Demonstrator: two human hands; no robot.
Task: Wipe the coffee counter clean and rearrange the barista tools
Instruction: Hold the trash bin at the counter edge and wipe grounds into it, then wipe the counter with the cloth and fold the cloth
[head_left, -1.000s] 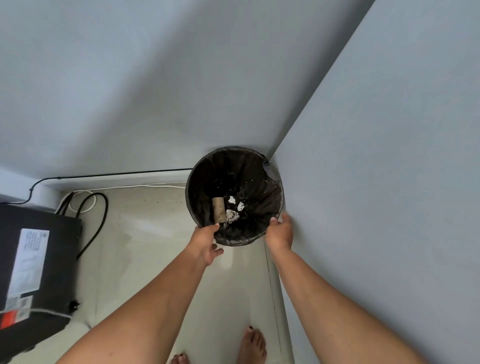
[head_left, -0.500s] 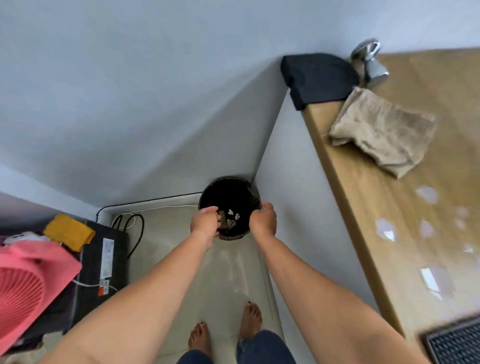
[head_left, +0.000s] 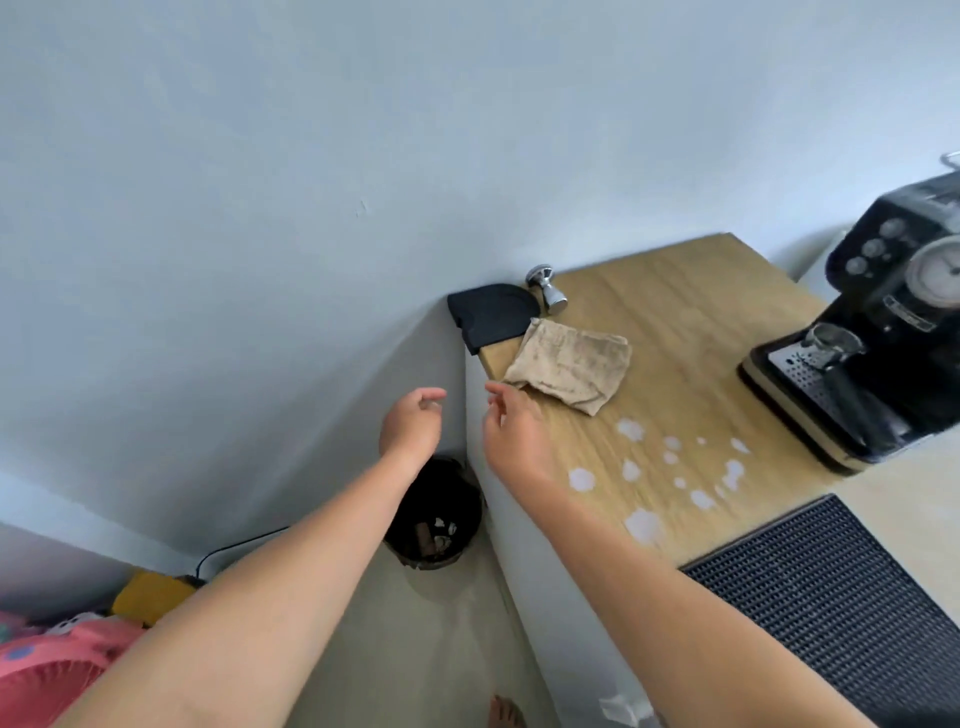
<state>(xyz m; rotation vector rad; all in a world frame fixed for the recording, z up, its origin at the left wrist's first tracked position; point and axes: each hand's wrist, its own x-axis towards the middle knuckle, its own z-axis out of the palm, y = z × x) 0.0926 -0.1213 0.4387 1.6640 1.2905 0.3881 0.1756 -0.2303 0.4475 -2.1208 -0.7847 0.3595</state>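
Observation:
The wooden counter (head_left: 691, 332) carries several white spilled patches (head_left: 631, 428) near its front. A beige cloth (head_left: 569, 365) lies crumpled at the counter's left edge. Behind it sit a black tamping mat (head_left: 491, 312) on the corner and a steel tamper (head_left: 546, 288) beside the wall. My left hand (head_left: 410, 423) hovers off the counter's left side, fingers loosely curled, holding nothing. My right hand (head_left: 511, 423) is raised at the counter's left edge, just short of the cloth, fingers apart and empty.
A black espresso machine (head_left: 878, 332) with a portafilter stands at the right. A dark ribbed mat (head_left: 841, 592) lies at the front right. Below, a black bin (head_left: 434, 514) stands on the floor in the corner. A pink fan (head_left: 47, 670) sits at the lower left.
Both hands have let go of the bin's rim and risen to counter height. My view has swung up and right, bringing the counter and the espresso machine into sight.

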